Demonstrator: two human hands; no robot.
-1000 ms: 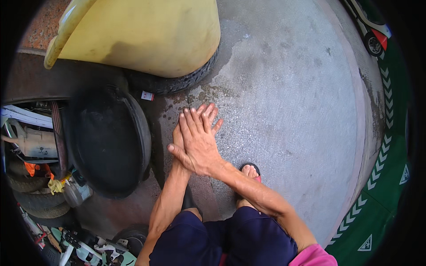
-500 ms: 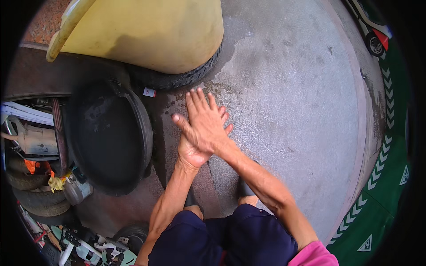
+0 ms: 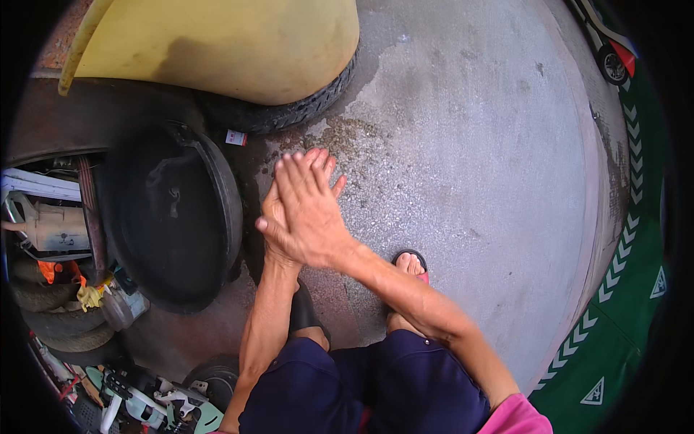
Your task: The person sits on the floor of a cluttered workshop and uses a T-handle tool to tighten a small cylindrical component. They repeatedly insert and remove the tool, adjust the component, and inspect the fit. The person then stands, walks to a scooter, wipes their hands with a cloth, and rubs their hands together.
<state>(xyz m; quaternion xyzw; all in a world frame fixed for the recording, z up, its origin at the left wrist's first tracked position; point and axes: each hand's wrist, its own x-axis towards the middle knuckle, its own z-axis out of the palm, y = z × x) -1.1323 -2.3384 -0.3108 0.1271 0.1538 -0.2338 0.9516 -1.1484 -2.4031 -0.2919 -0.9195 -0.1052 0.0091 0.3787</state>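
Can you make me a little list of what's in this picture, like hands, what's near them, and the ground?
Hands: right hand pressed flat over left hand, palms together, holding nothing
Nearest thing: black tyre leaning just left of the hands
Above: yellow vehicle body over a second tyre
Ground: grey concrete floor, damp patch near the hands
Foot: sandal on the floor
Far left: cluttered tools and parts
Right edge: green mat with white arrows

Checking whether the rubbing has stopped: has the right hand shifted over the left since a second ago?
Yes. The right hand slid forward over the left hand, ending slightly closer to the worn black tyre under the yellow body.
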